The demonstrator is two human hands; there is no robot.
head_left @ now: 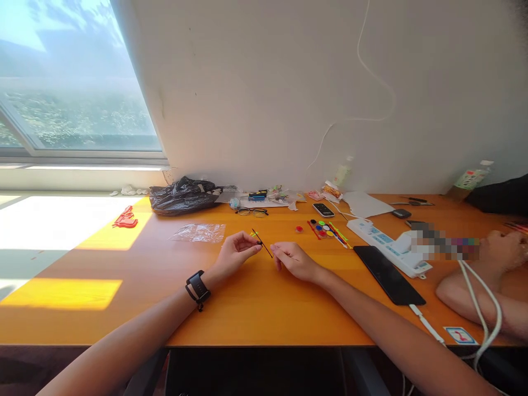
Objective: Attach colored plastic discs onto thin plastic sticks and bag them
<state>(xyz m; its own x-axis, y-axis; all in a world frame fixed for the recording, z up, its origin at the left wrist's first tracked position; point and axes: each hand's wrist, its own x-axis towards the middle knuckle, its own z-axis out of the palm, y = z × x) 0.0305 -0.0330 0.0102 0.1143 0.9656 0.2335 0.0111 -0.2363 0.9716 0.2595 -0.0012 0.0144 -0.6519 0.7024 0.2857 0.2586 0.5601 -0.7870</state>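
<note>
My left hand (pixel 240 248), with a black watch on the wrist, pinches a thin black stick (pixel 267 250) near its middle. The stick slants from upper left to lower right above the table, and a small dark piece sits on it at my fingertips. A bit of yellow-green shows just behind it. My right hand (pixel 293 260) is closed in a pinch beside the stick's lower end; whatever its fingers hold is too small to make out. Beyond my right hand lie several small coloured discs (pixel 322 234) and thin coloured sticks (pixel 338 235), with one red disc (pixel 299 229) apart from them.
Rightward are a black phone (pixel 388 274), a white power strip (pixel 383 245) with cables, and another person's arm (pixel 474 297). A clear plastic wrapper (pixel 200 232), black plastic bag (pixel 183 197), red toy gun (pixel 126 218) and eyeglasses (pixel 252 212) lie left and back.
</note>
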